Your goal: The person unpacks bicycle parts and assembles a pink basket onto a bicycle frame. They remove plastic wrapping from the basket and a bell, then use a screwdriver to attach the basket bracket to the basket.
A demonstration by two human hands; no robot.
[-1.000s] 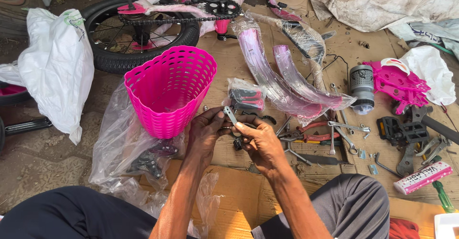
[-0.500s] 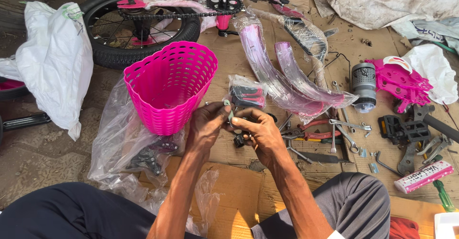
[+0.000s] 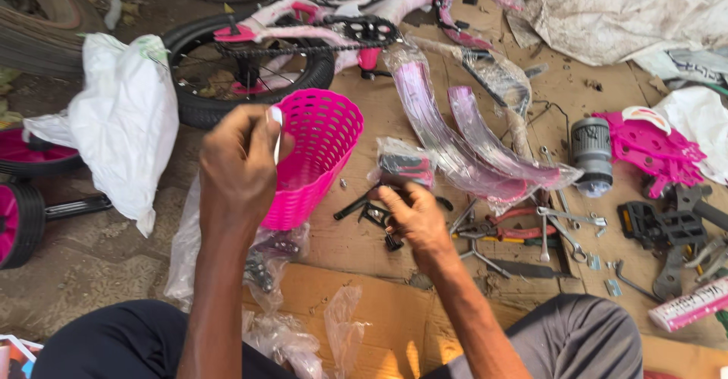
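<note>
My left hand (image 3: 239, 163) is raised in front of the pink plastic basket (image 3: 318, 147), its fingers pinched on a small pale strip (image 3: 277, 130); I cannot tell what the strip is. My right hand (image 3: 413, 218) is low over the cardboard (image 3: 364, 292), fingers closed around small black metal brackets (image 3: 364, 210) lying beside the basket. A wrapped black-and-pink part (image 3: 406, 165) lies just beyond that hand.
Two pink mudguards in clear wrap (image 3: 470, 147), a grey bottle (image 3: 591, 155), pink plastic guard (image 3: 656, 151), pliers and spanners (image 3: 531, 231), black pedals (image 3: 667, 223). A pink bicycle frame with rear wheel (image 3: 250, 68) lies behind. White bag (image 3: 125, 132) at left, training wheel (image 3: 19, 223).
My hands, held together over a small part in front of the basket, have separated. The left rose up and left with a pale strip; the right dropped to the black brackets.
</note>
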